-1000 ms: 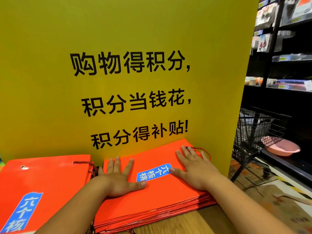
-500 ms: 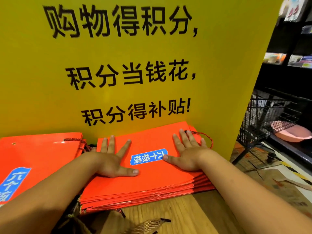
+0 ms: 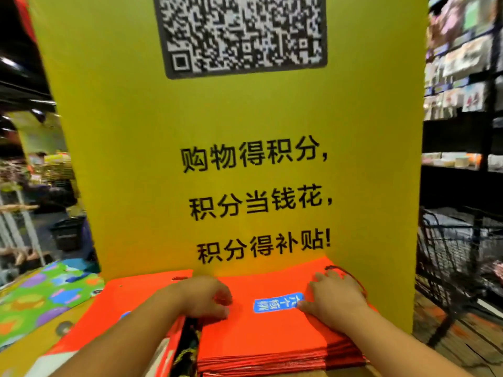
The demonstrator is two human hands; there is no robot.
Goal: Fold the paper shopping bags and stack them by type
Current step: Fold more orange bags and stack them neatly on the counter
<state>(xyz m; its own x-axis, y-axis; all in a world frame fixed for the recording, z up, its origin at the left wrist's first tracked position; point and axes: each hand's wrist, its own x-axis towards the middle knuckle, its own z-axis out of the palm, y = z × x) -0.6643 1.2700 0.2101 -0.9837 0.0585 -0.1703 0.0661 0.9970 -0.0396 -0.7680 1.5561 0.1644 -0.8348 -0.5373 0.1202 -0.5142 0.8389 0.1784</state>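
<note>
A thick, square-edged stack (image 3: pixel 272 338) of smooth orange-red paper bags lies at the foot of a yellow sign (image 3: pixel 245 118); the top bag bears a blue label (image 3: pixel 277 302) and a red cord handle (image 3: pixel 351 276); a second stack (image 3: pixel 128 300) lies just left; a black wire basket (image 3: pixel 457 254) stands right, contents blurred; my right hand (image 3: pixel 334 300) lies flat on the top bag, fingers apart, thumb touching the label; my left hand (image 3: pixel 201 297) rests there, fingers curled; I cannot tell whether they pinch anything.

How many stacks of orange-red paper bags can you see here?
2. The right stack lies under the right hand, the left hand at its left edge; the left stack sits beside it, partly hidden by the left arm. Others could lie out of view.
</note>
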